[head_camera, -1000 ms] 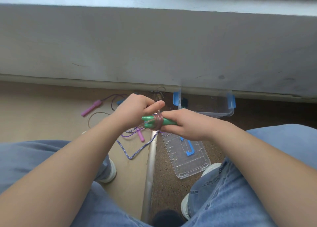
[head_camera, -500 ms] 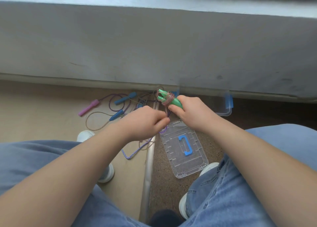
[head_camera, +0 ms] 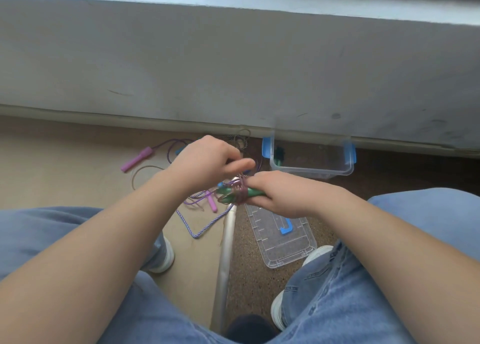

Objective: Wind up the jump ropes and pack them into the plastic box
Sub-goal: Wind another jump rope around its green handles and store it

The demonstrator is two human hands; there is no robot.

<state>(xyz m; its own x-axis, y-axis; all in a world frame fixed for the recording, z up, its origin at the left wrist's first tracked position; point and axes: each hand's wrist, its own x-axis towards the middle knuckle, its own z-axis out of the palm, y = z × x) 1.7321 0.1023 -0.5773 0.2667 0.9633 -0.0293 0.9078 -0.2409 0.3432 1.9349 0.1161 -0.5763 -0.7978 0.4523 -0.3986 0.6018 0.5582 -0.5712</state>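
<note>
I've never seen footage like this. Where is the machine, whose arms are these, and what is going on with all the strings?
There is no machine here: a person wears a camera on the head, and it looks down at their own hands. The right hand grips the green handles of a jump rope, with its purplish cord looped around them. The left hand hovers just above, fingers curled; blur hides whether it pinches the cord. On the floor lie a pink handle, a striped rope, the clear plastic box by the wall, and its lid.
</note>
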